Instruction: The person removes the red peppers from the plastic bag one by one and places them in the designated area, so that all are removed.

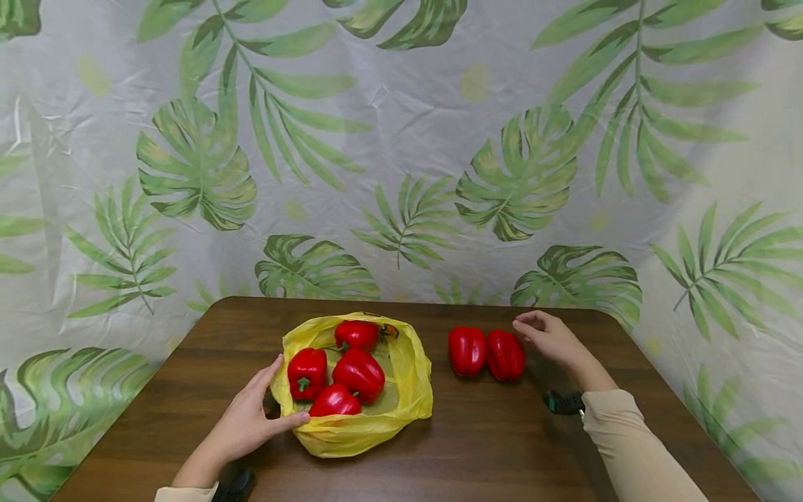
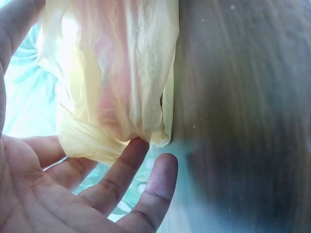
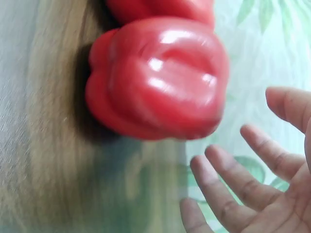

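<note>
A yellow plastic bag (image 1: pixel 415 376) stands with its mouth spread wide on the table, left of the middle. Several red bell peppers (image 1: pixel 359 376) lie inside it. My left hand (image 1: pixel 247 418) rests against the bag's left side, thumb at the front rim; in the left wrist view its extended fingers (image 2: pixel 119 177) touch the thin plastic. Two more red bell peppers, a left one (image 1: pixel 467 352) and a right one (image 1: pixel 505 355), sit side by side to the right of the bag. Just beyond the right pepper is my right hand (image 1: pixel 555 339), holding nothing, its fingers apart from the pepper.
Everything stands on a dark brown wooden table (image 1: pixel 489 446). Its far edge meets a hanging cloth (image 1: pixel 414 139) printed with green leaves. A dark wrist device (image 1: pixel 563 402) is on the right wrist, and another (image 1: pixel 235 486) is on the left.
</note>
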A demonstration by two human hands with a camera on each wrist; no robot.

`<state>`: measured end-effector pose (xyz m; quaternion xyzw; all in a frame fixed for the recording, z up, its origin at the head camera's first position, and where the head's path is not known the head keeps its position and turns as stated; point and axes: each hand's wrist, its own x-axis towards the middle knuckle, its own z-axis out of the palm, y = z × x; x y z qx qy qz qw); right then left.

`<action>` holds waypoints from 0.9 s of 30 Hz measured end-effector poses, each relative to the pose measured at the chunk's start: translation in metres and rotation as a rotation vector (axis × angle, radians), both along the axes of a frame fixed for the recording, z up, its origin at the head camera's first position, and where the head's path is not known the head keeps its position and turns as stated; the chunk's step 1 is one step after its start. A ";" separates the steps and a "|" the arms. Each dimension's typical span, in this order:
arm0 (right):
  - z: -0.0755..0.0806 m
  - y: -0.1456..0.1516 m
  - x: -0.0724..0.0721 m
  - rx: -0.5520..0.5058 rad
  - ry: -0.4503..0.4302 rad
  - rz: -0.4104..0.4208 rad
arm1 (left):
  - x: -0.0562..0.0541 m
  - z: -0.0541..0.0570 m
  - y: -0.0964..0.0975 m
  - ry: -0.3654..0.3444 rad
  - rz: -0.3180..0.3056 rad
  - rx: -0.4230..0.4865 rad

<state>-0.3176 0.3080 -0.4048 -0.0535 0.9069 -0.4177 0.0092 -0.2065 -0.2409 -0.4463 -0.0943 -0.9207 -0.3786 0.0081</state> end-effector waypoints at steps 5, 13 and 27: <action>0.013 -0.014 0.004 0.029 0.050 0.010 | 0.000 0.001 0.000 0.003 -0.004 0.002; 0.035 -0.038 0.007 0.073 0.071 0.069 | 0.000 0.001 0.000 0.014 -0.003 -0.004; 0.052 -0.086 0.012 0.012 0.069 0.219 | -0.001 0.000 0.000 0.046 -0.008 -0.013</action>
